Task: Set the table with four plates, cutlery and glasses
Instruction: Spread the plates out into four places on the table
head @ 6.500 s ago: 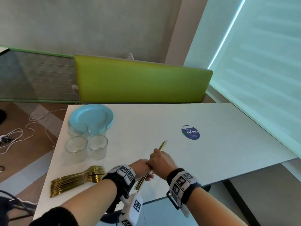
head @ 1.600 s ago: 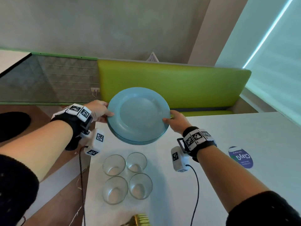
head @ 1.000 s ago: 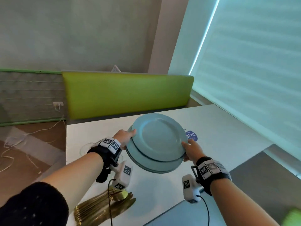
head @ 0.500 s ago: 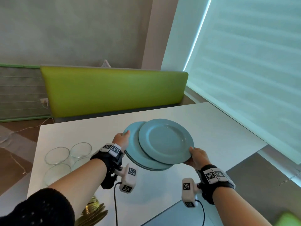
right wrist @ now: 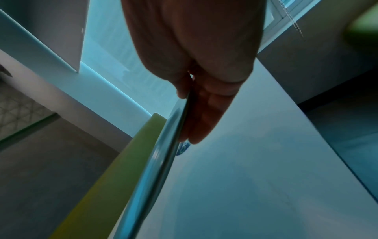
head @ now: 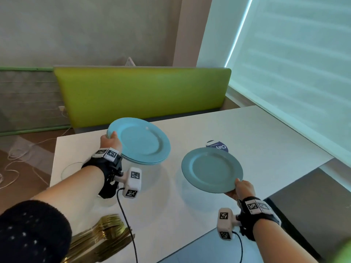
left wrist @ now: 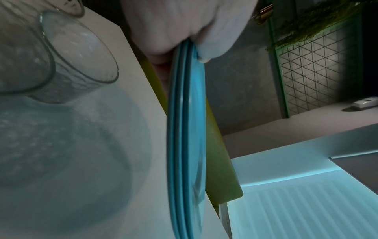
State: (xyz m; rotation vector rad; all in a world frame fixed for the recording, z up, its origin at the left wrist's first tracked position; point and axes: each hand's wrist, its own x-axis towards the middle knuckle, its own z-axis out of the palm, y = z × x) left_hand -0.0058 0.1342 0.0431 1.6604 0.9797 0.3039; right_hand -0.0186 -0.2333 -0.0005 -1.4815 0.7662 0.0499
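Observation:
My left hand [head: 112, 141] grips the near-left rim of a stack of light blue plates [head: 140, 141], held above the white table [head: 266, 133]. The left wrist view shows the stack of plates [left wrist: 185, 145] edge-on, pinched between thumb and fingers. My right hand [head: 242, 187] holds a single blue plate [head: 211, 172] by its near-right rim, low over the table's right half. In the right wrist view the thumb lies on top and the fingers [right wrist: 202, 116] underneath that plate [right wrist: 155, 163]. Gold cutlery [head: 102, 236] lies piled at the near left. Glasses [left wrist: 61, 64] stand on the table under my left forearm.
A green bench back [head: 140, 92] runs along the table's far side. A round blue sticker [head: 218, 147] sits on the table just beyond the single plate. A window blind [head: 294, 63] fills the right. Cables [head: 17, 152] trail over the floor at left.
The top plate has come off the stack: my right hand carried it right and lower, while my left hand moved the remaining stack left. Earlier both hands lifted the whole stack from the table's left end.

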